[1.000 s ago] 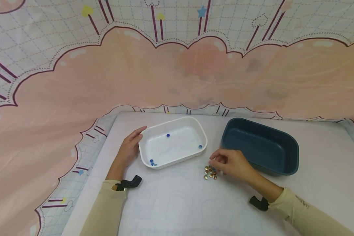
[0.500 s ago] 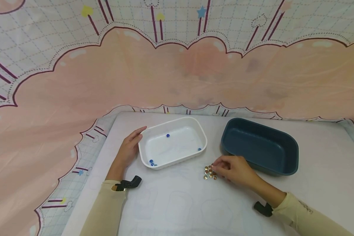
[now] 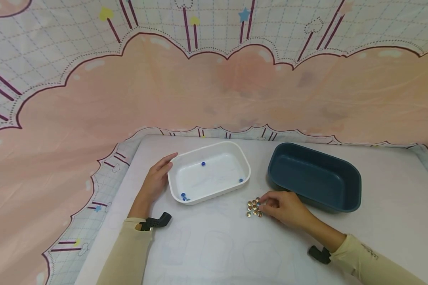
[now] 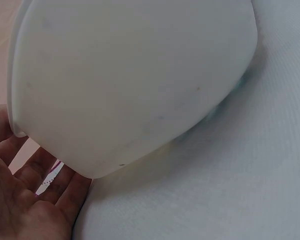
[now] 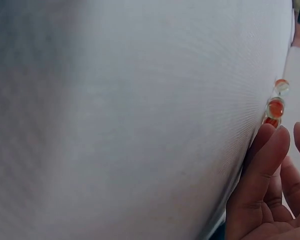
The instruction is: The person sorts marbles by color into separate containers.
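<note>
My left hand (image 3: 156,180) rests against the left end of the white tray (image 3: 208,192). Its fingers lie along the outer wall and rim, as the left wrist view also shows. Several small blue marbles (image 3: 203,164) are inside that tray. Right of it, a cluster of glass marbles (image 3: 249,208), mostly amber, lies on the table. My right hand (image 3: 287,208) is at the cluster's right edge, fingertips beside a bluish marble (image 3: 258,203). In the right wrist view, thumb and fingers stand apart, with orange-and-clear marbles (image 5: 276,107) just beyond the fingertips.
A dark blue tray (image 3: 314,204) stands behind and right of my right hand, with no marbles visible inside. A white cloth (image 3: 214,245) covers the table. A patterned curtain (image 3: 214,91) hangs behind it.
My right hand has moved down and slightly right, from above the marbles to the cluster's right edge. A blue marble at the white tray's right end has shifted slightly. My left hand stays put.
</note>
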### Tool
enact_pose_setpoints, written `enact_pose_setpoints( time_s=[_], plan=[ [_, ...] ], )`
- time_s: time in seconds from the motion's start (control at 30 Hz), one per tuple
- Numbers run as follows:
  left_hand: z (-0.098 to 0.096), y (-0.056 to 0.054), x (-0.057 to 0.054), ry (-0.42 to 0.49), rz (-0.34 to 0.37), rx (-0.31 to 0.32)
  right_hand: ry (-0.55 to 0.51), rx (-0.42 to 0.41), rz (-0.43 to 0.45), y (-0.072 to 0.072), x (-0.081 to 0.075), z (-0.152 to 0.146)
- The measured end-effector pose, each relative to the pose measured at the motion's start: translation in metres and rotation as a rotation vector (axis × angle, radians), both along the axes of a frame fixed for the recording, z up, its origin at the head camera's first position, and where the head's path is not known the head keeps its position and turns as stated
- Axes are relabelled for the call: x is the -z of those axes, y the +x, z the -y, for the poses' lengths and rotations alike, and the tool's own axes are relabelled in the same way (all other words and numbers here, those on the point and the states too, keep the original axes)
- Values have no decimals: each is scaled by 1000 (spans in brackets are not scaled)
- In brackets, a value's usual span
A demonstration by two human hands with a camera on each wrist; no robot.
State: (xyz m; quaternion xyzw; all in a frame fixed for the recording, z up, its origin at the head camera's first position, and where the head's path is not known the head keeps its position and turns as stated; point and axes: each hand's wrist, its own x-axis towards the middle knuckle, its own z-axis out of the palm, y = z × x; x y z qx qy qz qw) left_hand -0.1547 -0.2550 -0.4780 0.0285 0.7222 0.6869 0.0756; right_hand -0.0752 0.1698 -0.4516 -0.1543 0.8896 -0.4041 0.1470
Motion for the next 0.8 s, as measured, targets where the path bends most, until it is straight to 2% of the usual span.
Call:
enact_pose_setpoints(
  time_s=[0.47, 0.8],
  plan=[
    [0, 1, -1, 7, -7, -2, 14, -22, -4, -1, 5, 2],
    [-1, 2, -2, -14, -10, -2, 44, 7, 1, 0, 3, 9]
  ],
)
